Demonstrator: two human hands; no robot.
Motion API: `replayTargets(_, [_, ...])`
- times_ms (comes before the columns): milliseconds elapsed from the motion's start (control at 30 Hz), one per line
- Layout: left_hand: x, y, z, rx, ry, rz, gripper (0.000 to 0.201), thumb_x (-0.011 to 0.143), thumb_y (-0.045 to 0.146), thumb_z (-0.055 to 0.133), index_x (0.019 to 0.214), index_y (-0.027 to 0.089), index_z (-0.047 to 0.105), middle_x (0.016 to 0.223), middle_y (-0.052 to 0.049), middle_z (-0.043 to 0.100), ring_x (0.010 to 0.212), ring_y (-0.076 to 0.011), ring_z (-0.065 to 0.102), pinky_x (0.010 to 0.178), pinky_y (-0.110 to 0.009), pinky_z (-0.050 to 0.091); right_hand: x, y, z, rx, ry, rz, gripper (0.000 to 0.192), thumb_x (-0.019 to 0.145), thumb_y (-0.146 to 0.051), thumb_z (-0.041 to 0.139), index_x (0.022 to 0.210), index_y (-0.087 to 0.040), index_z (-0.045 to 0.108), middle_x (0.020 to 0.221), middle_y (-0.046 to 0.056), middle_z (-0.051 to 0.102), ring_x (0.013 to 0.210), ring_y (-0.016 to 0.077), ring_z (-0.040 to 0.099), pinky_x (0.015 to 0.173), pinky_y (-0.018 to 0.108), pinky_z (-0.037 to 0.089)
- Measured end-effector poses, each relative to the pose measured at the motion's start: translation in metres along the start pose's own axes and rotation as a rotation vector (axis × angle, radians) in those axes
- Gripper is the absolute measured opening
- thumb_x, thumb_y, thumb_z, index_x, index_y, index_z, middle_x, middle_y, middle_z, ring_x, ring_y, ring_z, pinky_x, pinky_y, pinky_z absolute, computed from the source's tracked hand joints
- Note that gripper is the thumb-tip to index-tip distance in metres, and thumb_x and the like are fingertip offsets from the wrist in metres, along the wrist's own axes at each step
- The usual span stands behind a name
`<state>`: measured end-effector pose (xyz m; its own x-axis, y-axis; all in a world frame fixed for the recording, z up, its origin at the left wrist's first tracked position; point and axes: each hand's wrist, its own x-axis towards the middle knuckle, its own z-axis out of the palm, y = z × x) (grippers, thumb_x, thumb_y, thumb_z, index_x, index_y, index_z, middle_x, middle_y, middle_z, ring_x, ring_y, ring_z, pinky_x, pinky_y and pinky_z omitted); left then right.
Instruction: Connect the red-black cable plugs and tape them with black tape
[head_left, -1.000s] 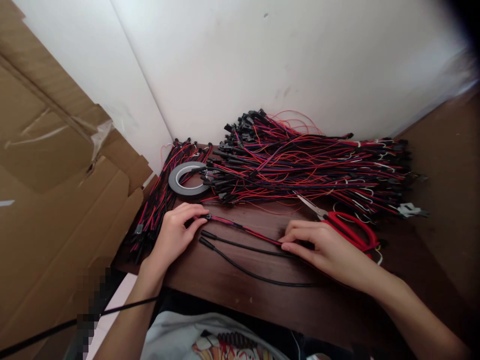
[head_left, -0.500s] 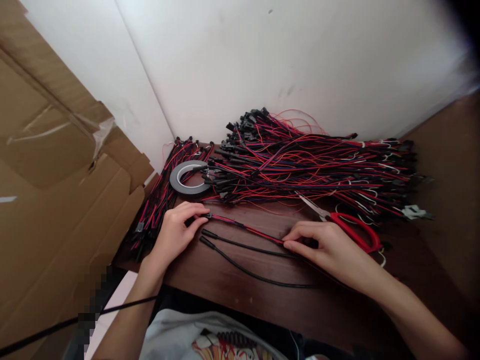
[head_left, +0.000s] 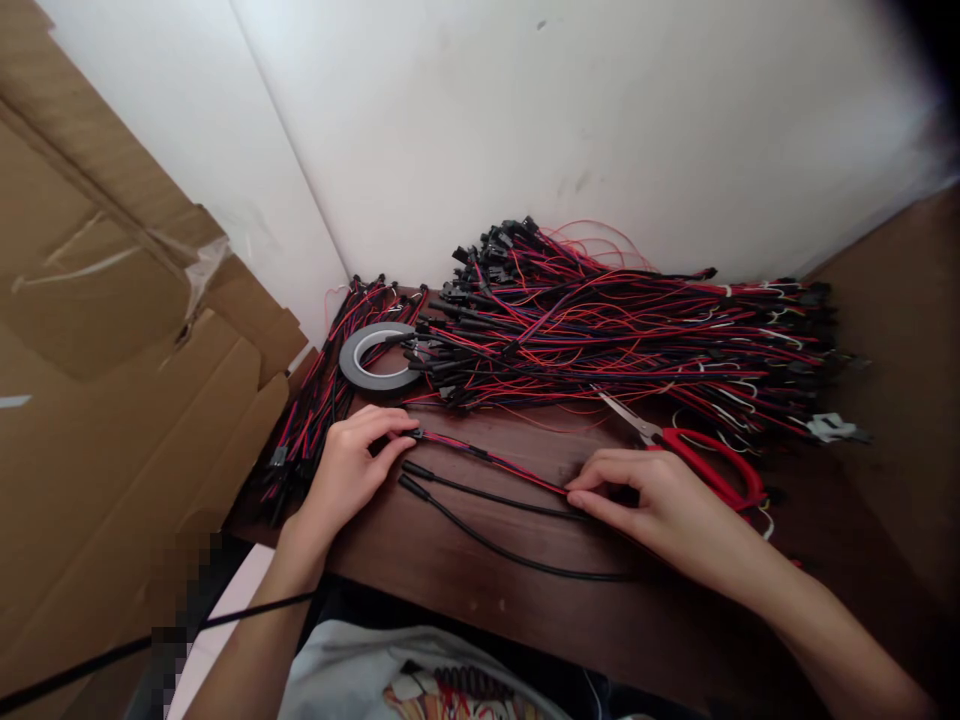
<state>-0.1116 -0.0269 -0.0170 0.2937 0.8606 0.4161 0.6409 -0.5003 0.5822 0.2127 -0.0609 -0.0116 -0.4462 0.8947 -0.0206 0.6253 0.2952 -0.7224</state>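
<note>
A thin wire harness (head_left: 517, 468) of red and dark wires stretches between my two hands just above the brown table. My left hand (head_left: 364, 455) pinches the small black connector at its left end. Further along, my right hand (head_left: 626, 490) pinches the wires between thumb and fingertips. A band of black tape (head_left: 481, 453) shows partway along the harness. Two black cables with thicker plug ends, an upper cable (head_left: 495, 495) and a lower cable (head_left: 480, 540), lie nearer my body and run under my right hand and forearm, where their far ends are hidden.
A large pile of wire harnesses (head_left: 600, 330) lies against the white wall, with a smaller bundle (head_left: 315, 400) to its left. A roll of grey tape (head_left: 377, 381) sits between them. Red-handled scissors (head_left: 712, 468) lie partly open beyond my right hand. A cardboard box (head_left: 127, 330) stands left.
My right hand has shifted very slightly, and the wires beside it look turned a little. My left hand keeps its pinch on the connector end.
</note>
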Motion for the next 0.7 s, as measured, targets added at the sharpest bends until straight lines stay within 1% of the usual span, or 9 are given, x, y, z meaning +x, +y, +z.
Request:
replayTargets(200, [-0.0006,-0.0015,0.0003,0.017,-0.007,0.030,0.011,0.083,0.016,0.068,0.093,0.016,0.074,0.096,-0.008,0.074,0.089,-0.0189,0.069,0.083,-0.030,0.054,0.0022,-0.0043,0.0030,-0.025,0.026,0.023,0.016,0.086,-0.021,0.059,0.074,-0.021,0.069,0.073,0.001,0.069,0.064,0.0147,0.062,0.060,0.026,0.047])
replayTargets(400, [-0.0005,-0.0025,0.0005,0.025,-0.009,0.039,0.012,0.083,0.015,0.068,0.094,0.015,0.074,0.096,-0.008,0.074,0.090,-0.0184,0.069,0.084,-0.029,0.054,0.0018,-0.0067,0.0034,-0.032,0.021,0.023,0.017,0.086,-0.019,0.057,0.073,-0.020,0.067,0.072,0.001,0.068,0.065,0.0150,0.062,0.060,0.027,0.046])
replayTargets(567, [-0.0005,-0.0026,0.0001,0.024,-0.011,0.035,0.012,0.083,0.016,0.068,0.093,0.015,0.075,0.096,-0.008,0.074,0.090,-0.0187,0.069,0.084,-0.030,0.054,0.0012,-0.0050,0.0061,-0.073,0.032,-0.013,0.016,0.086,-0.017,0.057,0.072,-0.019,0.064,0.070,0.001,0.064,0.063,0.0148,0.059,0.059,0.027,0.044])
replayTargets(700, [-0.0009,-0.0021,-0.0001,0.019,-0.016,0.018,0.012,0.083,0.017,0.068,0.093,0.015,0.075,0.096,-0.008,0.074,0.090,-0.0186,0.069,0.084,-0.030,0.054,0.0001,-0.0038,0.0102,-0.159,0.056,-0.073,0.015,0.087,-0.015,0.056,0.072,-0.019,0.060,0.070,0.001,0.060,0.065,0.0153,0.056,0.060,0.027,0.042])
